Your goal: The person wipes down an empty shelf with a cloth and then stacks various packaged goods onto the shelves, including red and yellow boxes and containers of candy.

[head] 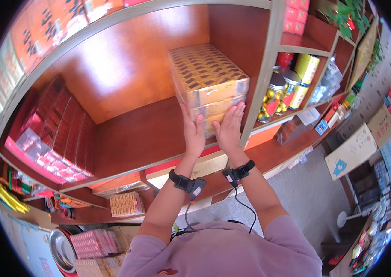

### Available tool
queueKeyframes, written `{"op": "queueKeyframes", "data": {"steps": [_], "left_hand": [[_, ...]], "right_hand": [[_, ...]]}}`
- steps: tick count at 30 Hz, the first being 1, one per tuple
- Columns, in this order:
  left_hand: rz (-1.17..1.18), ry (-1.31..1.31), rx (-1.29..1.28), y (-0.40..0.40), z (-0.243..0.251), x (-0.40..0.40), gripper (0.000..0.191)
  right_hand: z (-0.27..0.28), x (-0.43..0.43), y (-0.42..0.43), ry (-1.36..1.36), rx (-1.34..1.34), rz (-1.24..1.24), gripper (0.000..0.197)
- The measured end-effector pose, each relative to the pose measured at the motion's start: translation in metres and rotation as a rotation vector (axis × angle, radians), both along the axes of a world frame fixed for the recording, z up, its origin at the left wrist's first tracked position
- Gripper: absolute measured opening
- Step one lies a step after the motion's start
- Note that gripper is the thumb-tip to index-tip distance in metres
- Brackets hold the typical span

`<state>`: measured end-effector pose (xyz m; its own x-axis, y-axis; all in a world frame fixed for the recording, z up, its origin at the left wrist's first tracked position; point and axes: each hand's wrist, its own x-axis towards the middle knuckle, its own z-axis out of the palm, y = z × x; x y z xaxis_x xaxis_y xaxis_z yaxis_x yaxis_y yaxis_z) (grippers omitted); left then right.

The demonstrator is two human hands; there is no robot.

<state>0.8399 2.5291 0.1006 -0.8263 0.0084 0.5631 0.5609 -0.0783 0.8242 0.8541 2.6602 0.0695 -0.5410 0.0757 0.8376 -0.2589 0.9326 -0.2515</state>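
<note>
A stack of yellow, clear-wrapped boxes (212,76) with dark printed patches stands at the right end of a reddish-brown wooden shelf (136,138), close to its side panel. My left hand (192,133) lies flat along the stack's left front edge, thumb against its front. Against the front face near the right corner rests my right hand (230,128), fingers pointing up. Both palms press on the lower boxes. A black strap with a small wired device sits on each wrist.
Dark red packs (64,128) fill the shelf's left end. Right of the upright post (266,65) stand jars of gold-wrapped pieces (272,97) and yellow tins (308,69). One more yellow pack (126,204) sits lower left. Cartons (351,150) are piled at right.
</note>
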Motion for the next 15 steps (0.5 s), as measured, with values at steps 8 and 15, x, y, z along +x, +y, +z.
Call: {"op": "queueKeyframes", "data": {"steps": [8, 15], "left_hand": [[-0.061, -0.253, -0.309, -0.043, 0.005, 0.052, 0.077], [0.197, -0.308, -0.029, -0.174, -0.042, 0.153, 0.04]], "right_hand": [[-0.019, 0.031, -0.023, -0.073, -0.187, 0.092, 0.088], [-0.037, 0.105, -0.19, -0.076, -0.224, 0.821, 0.08]]}}
